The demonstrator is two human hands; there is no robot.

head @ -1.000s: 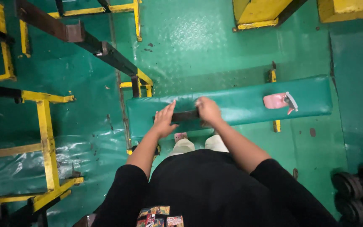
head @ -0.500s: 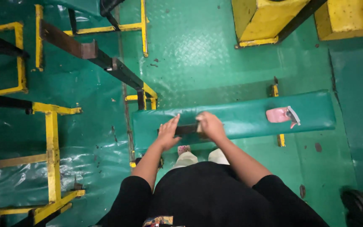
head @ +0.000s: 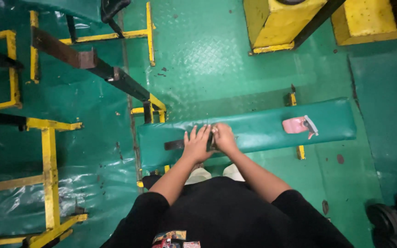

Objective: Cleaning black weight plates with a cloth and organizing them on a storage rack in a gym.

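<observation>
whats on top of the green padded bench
On the green padded bench: a pink spray bottle lying on its side, a dark flat strip, and the left hand and right hand pressed over it, hiding its middle.

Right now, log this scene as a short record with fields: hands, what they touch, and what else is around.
left hand: flat, fingers spread, on the dark strip
right hand: closed over the strip's other end
strip: lies lengthwise on the bench
bench: green padded, near its left end the hands work
spray bottle: pink, lying on the bench to the right, apart from the hands
frames: yellow, to the left
floor: green
weights: dark, bottom right
</observation>
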